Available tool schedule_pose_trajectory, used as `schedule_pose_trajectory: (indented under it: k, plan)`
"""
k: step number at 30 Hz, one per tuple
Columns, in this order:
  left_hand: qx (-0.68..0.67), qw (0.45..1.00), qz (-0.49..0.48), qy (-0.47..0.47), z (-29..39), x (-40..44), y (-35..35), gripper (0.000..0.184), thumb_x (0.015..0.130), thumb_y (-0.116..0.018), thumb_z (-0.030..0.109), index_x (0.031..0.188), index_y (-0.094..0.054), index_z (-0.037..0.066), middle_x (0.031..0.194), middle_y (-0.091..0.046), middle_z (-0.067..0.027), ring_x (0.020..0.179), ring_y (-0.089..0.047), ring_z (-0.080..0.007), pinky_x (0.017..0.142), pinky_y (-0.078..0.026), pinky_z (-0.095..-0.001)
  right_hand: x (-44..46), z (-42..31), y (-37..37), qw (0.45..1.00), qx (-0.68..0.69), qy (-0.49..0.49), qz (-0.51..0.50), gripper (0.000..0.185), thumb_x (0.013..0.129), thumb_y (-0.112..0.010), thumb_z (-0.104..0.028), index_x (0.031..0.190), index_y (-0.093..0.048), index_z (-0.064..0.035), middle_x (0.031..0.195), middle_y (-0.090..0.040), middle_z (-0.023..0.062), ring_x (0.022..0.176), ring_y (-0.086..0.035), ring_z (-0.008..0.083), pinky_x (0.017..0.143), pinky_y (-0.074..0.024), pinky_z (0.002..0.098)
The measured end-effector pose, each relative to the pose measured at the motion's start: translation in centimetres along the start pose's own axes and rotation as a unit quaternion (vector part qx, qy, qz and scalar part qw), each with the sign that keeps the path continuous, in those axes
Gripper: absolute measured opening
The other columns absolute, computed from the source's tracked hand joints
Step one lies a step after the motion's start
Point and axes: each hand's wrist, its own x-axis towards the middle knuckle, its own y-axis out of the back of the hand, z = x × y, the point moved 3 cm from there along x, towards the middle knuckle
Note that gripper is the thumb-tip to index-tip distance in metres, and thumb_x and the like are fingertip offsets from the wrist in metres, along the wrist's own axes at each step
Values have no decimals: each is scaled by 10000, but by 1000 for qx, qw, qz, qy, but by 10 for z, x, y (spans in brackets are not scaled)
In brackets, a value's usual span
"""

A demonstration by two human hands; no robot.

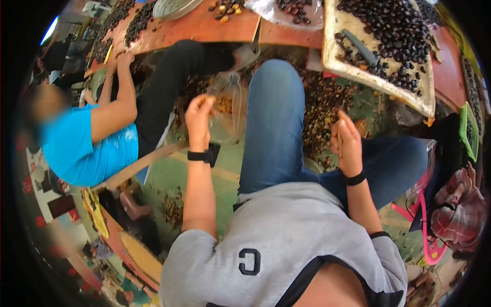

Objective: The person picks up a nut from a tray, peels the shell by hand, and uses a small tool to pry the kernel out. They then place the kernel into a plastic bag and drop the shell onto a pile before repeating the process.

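Note:
My left hand, with a black watch at the wrist, is raised with its fingers curled together in a pinch. Anything between its fingertips is too small to name. Beside it a clear plastic bag with orange pieces hangs near my knee. My right hand, wearing a black band, is above my other leg. Its fingers are curled and pressed together, one fingertip pointing up; what they may hold is unclear. Ahead on the right, a whitish tray holds many dark, glossy nuts and a grey tool.
A red-brown table runs across the front, bearing dark nuts, a round metal tray and orange pieces. A person in a blue shirt sits at left, hands near the table. Shells litter the floor. A pink frame stands at right.

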Motion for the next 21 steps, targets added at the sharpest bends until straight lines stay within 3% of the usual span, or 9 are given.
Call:
schedule_pose_trajectory:
  k: [4,6,8,14,16,17,18,20,21]
  plan:
    - [178,983,47,27,-120,36,9,222,883,-623,88,1096,-624,23,818,-599,3,642,-515,-67,541,-419,-227,7,10,6,1000,15,-22,3,467,1006,-464,-196,1428,-375,-17,767,-511,6,501,-375,58,409,-294,200]
    - [175,984,30,1,-114,33,1,223,897,-614,113,1096,-628,14,832,-625,-10,655,-537,-77,562,-437,-233,8,11,7,1000,13,-28,1,468,1007,-469,-204,1426,-379,-15,774,-516,6,515,-384,54,411,-300,199]
    - [175,984,19,-21,-91,41,-15,230,911,-604,138,1096,-632,5,847,-650,-24,667,-559,-86,584,-455,-239,9,13,10,1000,-10,-26,3,452,1002,-487,-221,1412,-420,-43,780,-517,-3,520,-394,49,411,-304,196]
    - [71,975,-100,-184,116,16,-109,205,938,-535,72,1114,-616,6,926,-669,-57,715,-561,-80,669,-470,-230,22,34,9,982,-178,38,-58,413,1002,-480,-223,1360,-477,-18,889,-568,22,629,-496,80,557,-417,209]
    - [85,965,-149,-199,140,21,-131,206,930,-541,70,1106,-623,-1,975,-679,-72,782,-603,-99,714,-489,-235,22,28,1,935,-268,218,-76,380,989,-498,-220,1288,-533,11,957,-579,52,808,-557,143,744,-459,256]
    - [155,917,-164,-330,162,30,-155,208,917,-547,64,1095,-631,-4,952,-684,-72,782,-614,-116,729,-489,-254,17,23,0,923,-298,227,-88,390,953,-539,-234,1249,-555,19,1063,-594,152,938,-582,253,836,-464,330]
    - [219,846,-175,-454,180,41,-184,209,903,-554,57,1084,-638,-6,929,-689,-72,781,-624,-133,743,-488,-272,13,14,0,925,-292,227,-83,390,953,-539,-234,1249,-555,19,1063,-594,152,938,-582,253,836,-464,330]
    - [207,902,-213,-313,178,75,-217,221,875,-574,70,1076,-647,15,1008,-681,-109,890,-640,-175,783,-485,-290,9,4,2,935,-300,166,-89,405,936,-557,-244,1249,-557,14,1079,-594,156,964,-589,264,843,-465,335]
    - [233,895,-229,-304,174,95,-234,231,863,-573,68,1077,-651,35,1027,-668,-130,937,-634,-211,802,-488,-311,9,2,4,941,-283,166,-85,446,917,-584,-280,1254,-557,10,1080,-603,159,962,-593,252,830,-470,348]
